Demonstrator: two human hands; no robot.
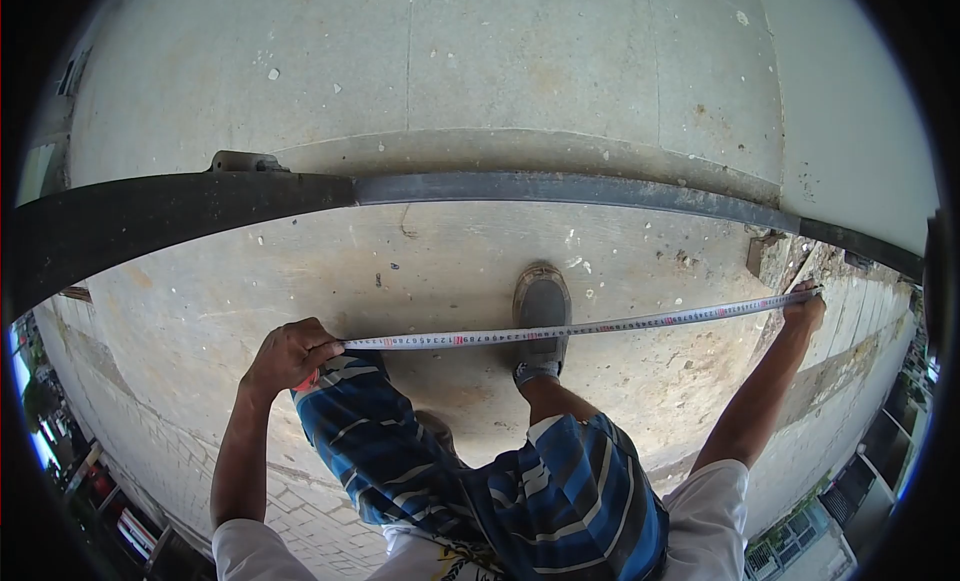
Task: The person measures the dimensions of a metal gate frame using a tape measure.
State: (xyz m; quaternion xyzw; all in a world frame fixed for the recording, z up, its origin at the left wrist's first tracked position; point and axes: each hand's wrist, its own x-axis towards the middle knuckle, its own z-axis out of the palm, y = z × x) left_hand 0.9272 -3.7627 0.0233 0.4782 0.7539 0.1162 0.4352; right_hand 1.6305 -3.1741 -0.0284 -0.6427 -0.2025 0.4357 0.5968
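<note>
A white tape measure with black and red markings is stretched between my two hands, rising slightly to the right. My left hand is closed round its left part, just over my left knee in this view. A bit of a red-orange thing shows under that hand; most of it is hidden by the fingers. My right hand pinches the tape near its other end, out at arm's length. Between the hands, the blade passes over my right shoe.
A long dark metal beam crosses in front of me, with a bracket on its left part. Bare concrete floor lies under my feet. Broken edging is at the right, and paving blocks lie behind me.
</note>
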